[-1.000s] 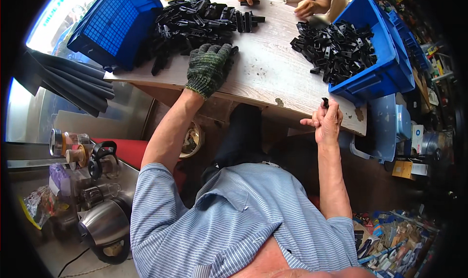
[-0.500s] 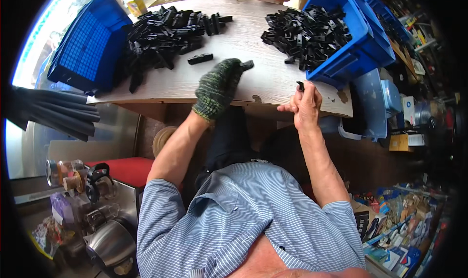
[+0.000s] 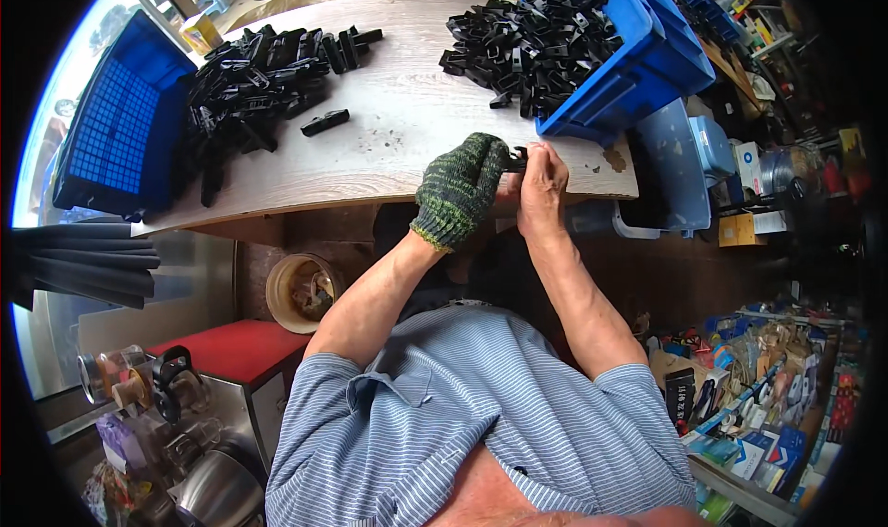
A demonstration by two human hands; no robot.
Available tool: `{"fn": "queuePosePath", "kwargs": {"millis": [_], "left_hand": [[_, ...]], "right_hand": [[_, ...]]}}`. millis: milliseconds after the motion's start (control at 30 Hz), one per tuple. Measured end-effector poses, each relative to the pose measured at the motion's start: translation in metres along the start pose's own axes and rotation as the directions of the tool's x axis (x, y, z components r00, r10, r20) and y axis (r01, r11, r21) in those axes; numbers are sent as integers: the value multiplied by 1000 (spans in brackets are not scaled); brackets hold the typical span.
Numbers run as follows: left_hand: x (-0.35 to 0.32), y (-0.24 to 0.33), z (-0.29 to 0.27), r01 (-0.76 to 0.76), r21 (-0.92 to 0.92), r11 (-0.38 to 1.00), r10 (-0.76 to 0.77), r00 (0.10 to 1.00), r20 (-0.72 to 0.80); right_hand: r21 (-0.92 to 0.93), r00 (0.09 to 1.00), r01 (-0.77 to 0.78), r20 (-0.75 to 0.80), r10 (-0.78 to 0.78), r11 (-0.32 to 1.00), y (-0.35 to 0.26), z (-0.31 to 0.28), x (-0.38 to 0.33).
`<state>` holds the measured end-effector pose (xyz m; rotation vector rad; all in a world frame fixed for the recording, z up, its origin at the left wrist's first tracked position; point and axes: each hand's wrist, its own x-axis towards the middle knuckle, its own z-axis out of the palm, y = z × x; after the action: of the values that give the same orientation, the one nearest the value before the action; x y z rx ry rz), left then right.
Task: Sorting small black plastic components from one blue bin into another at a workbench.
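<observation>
My left hand, in a dark green knit glove, and my bare right hand meet at the near edge of the wooden table. Between them they grip a small black plastic part. Just beyond the hands stands a blue crate filled with several loose black parts. A pile of assembled black parts lies at the table's far left, with one single piece apart from it.
A second blue crate lies tipped on its side at the table's left end. A bucket sits under the table. A red-topped cabinet and metal pots are at lower left; cluttered shelves fill the right. Another person's hands show at the top edge.
My left hand has slid right along the table edge and joined my right hand. Both now close on the small black part, which my right hand held alone before.
</observation>
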<state>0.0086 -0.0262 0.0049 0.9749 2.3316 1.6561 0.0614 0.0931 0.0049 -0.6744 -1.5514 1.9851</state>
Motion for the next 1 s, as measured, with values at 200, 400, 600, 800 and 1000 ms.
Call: {"fn": "queuePosePath", "kwargs": {"millis": [200, 400, 600, 800, 1000], "left_hand": [[-4, 20, 27, 211, 37, 977, -210, 977, -36], [-9, -15, 12, -386, 601, 700, 521, 852, -60], [-8, -14, 15, -299, 624, 722, 432, 899, -69], [-9, 5, 41, -145, 359, 922, 176, 983, -55], [-7, 10, 42, -183, 313, 932, 229, 966, -117]], "right_hand": [[-178, 946, 324, 84, -314, 929, 18, -18, 2], [13, 999, -43, -34, 43, 999, 6, -4, -8], [7, 996, -81, -27, 81, 997, -1, 0, -15], [-380, 877, 479, 235, -418, 791, 23, -27, 3], [-181, 943, 321, 152, -296, 930, 23, -25, 2]]}}
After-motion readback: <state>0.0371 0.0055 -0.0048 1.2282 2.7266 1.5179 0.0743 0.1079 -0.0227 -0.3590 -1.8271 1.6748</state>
